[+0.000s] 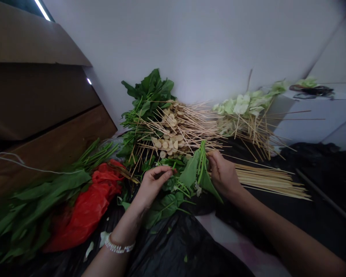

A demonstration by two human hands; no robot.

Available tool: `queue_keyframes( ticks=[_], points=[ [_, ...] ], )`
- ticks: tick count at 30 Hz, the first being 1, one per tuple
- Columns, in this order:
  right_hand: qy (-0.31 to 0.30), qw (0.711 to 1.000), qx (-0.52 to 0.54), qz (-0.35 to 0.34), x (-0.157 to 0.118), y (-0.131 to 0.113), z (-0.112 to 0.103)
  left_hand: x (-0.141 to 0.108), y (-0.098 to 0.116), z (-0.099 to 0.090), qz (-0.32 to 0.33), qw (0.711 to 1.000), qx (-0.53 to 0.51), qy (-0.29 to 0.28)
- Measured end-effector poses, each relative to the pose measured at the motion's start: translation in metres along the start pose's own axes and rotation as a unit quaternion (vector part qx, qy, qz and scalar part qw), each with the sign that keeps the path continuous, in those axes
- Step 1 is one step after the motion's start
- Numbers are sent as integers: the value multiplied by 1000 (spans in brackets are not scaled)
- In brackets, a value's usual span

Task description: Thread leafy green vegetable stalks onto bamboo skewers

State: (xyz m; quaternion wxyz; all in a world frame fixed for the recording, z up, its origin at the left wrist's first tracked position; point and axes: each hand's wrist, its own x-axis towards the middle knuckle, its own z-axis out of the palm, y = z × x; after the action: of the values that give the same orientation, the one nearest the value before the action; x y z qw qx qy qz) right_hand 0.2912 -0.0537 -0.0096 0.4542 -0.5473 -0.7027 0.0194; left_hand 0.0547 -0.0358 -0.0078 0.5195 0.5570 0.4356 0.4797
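Note:
My right hand (221, 173) is closed at the edge of a folded bunch of leafy greens (193, 169), its cut stems pointing up. Left of it, my left hand (156, 180) is pinched, thumb against fingers. A bit of green shows by those fingertips, but I cannot make out what they hold. Loose green leaves (165, 207) and stems lie below and between the hands, on black plastic (175, 242). Just beyond the hands is a heap of skewers threaded with pale round slices (168, 144). Bare bamboo skewers (272, 181) lie in a bundle right of my right hand.
Skewered greens (150, 90) are piled against the white wall. Skewers with pale cabbage-like leaves (242, 104) stand at the back right. At left, large leafy greens (46, 204) lie around a red plastic bag (88, 207), beside a cardboard box (40, 100).

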Motion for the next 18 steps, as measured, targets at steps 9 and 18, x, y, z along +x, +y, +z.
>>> queue_keyframes(
  ticks=[9, 18],
  points=[
    [-119, 983, -39, -130, -14, -14, 13, 1, 3, 3, -103, 978, -177, 46],
    [-175, 971, -75, -143, -23, -16, 22, -1, 6, 3, -126, 975, -178, 48]
  ],
)
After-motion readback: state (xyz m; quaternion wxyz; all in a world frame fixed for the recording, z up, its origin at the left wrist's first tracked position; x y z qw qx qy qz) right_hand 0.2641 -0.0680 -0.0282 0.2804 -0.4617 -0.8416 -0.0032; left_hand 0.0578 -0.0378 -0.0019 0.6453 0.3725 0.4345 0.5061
